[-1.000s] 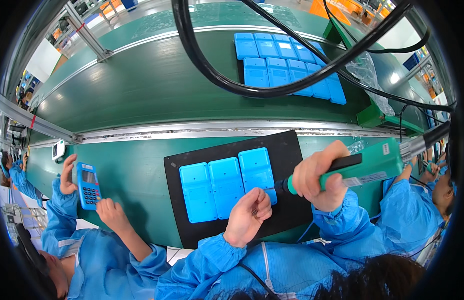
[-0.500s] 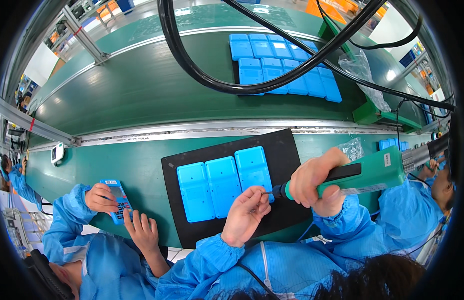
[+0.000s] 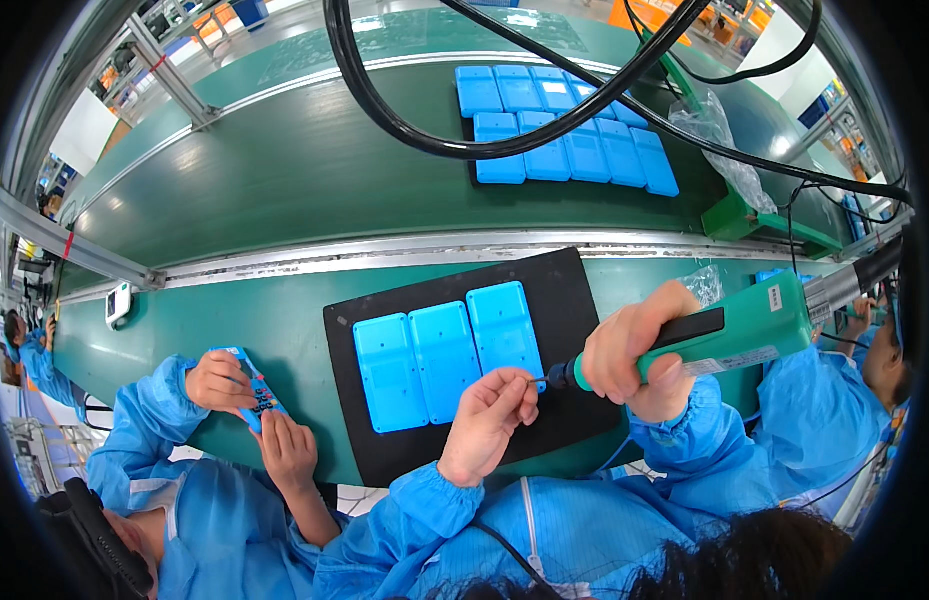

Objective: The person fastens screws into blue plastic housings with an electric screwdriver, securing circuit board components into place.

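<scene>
Left hand [image 3: 489, 422]: fingers curled, thumb and forefinger closed in a pinch at the tip of the slim bit [image 3: 541, 380]. Too small to make out whether a screw sits there. Right hand [image 3: 625, 345]: wrapped firmly round the green power driver [image 3: 753, 333], tool lying nearly level, bit aimed toward the left fingertips.

Technique, as I judge it: right wrist steady, so the bit stays a fixed mark; light pinch in line with the shaft rather than across it; fingertips well clear before the bit spins; driver squared upright over any hole it is put to, as a slanted bit is likely to slip and score the plastic.

Just under and beside the bit: three blue plastic covers [image 3: 390, 375] side by side on a black mat [image 3: 570, 300], the right one set farther up than its neighbours. Mat lies askew on the green tabletop [image 3: 215, 305].

To the left, a co-worker's hands [image 3: 220, 384] hold a blue keypad handset [image 3: 260, 395]. Beyond the metal rail [image 3: 385, 265], two rows of blue casings [image 3: 498, 150], partly crossed by a black cable [image 3: 465, 153].
</scene>
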Available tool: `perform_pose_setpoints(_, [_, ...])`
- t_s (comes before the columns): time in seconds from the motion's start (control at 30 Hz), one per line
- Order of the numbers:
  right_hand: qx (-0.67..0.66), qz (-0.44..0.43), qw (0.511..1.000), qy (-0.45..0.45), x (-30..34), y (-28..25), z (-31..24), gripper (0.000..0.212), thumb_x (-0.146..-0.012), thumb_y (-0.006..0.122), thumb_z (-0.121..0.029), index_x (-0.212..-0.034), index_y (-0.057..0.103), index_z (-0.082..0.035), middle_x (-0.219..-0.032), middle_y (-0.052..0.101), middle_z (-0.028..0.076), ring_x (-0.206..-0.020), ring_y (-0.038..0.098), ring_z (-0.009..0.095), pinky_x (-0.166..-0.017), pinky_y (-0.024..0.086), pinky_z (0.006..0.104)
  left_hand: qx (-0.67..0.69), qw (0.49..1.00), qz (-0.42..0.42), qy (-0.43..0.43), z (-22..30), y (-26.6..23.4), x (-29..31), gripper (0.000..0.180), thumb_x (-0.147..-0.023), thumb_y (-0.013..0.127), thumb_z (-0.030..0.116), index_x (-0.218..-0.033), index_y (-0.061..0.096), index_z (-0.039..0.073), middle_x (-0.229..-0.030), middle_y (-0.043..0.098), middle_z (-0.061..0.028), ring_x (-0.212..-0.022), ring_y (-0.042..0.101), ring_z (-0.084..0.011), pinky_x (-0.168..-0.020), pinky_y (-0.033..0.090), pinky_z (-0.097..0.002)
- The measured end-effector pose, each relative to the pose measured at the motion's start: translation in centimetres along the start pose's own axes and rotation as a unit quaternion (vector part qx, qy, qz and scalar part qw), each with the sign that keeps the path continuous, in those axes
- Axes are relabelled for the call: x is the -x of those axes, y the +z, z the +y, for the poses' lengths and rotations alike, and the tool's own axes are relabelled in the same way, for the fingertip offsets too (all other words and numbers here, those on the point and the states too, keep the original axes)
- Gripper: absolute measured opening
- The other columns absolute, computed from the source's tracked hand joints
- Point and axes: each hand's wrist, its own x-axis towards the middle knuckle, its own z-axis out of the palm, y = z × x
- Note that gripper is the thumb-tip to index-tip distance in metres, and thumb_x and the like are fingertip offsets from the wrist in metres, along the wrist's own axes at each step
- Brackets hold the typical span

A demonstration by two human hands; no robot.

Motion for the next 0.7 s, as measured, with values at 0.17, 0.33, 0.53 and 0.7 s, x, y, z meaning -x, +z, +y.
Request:
perform_pose_setpoints(0.17, [0.000, -0.004, 1.000, -0.005, 0.3, 0.1, 0.0, 0.035, -0.080, 0.062, -0.027, -0.085, 0.038, -0.003, -0.053, 0.045, 0.004, -0.045, 0.044, 0.012, -0.043, 0.038, 0.0270, 0.029, 0.999, -0.018, -0.020, -0.3, -0.7, 0.3, 0.018, -0.092, 0.042, 0.016, -0.092, 0.053, 0.001, -0.071, 0.050, -0.0028, -0.059, 0.043, -0.0099, -0.055, 0.036, -0.0231])
perform_pose_setpoints(0.33, [-0.015, 0.004, 1.000, 0.005, 0.1, 0.7, -0.1, 0.036, -0.079, 0.063, -0.031, -0.084, 0.039, -0.005, -0.053, 0.045, 0.004, -0.044, 0.045, 0.012, -0.042, 0.038, 0.0276, 0.120, 0.990, -0.066, -0.043, -0.4, -1.2, 0.5, 0.020, -0.092, 0.041, 0.016, -0.096, 0.053, 0.000, -0.074, 0.055, -0.0050, -0.061, 0.048, -0.0105, -0.057, 0.041, -0.0240])
perform_pose_setpoints(0.53, [-0.024, 0.009, 1.000, -0.013, -0.9, 0.7, 0.1, 0.036, -0.080, 0.062, -0.034, -0.084, 0.039, -0.006, -0.051, 0.044, 0.003, -0.042, 0.043, 0.012, -0.040, 0.036, 0.0267, 0.117, 0.991, 0.045, -0.051, 0.0, -0.6, 1.2, 0.027, -0.093, 0.040, 0.022, -0.099, 0.053, -0.001, -0.085, 0.061, -0.0098, -0.065, 0.054, -0.0115, -0.062, 0.047, -0.0244])
perform_pose_setpoints(0.7, [-0.002, 0.022, 0.999, -0.027, -2.0, 1.0, 2.5, 0.035, -0.080, 0.062, -0.031, -0.083, 0.039, -0.005, -0.050, 0.042, 0.003, -0.041, 0.041, 0.011, -0.039, 0.034, 0.0257, 0.047, 0.993, 0.032, -0.101, -0.3, -0.9, 1.9, 0.026, -0.092, 0.042, 0.025, -0.087, 0.053, 0.002, -0.071, 0.056, -0.0055, -0.057, 0.051, -0.0114, -0.054, 0.044, -0.0241])
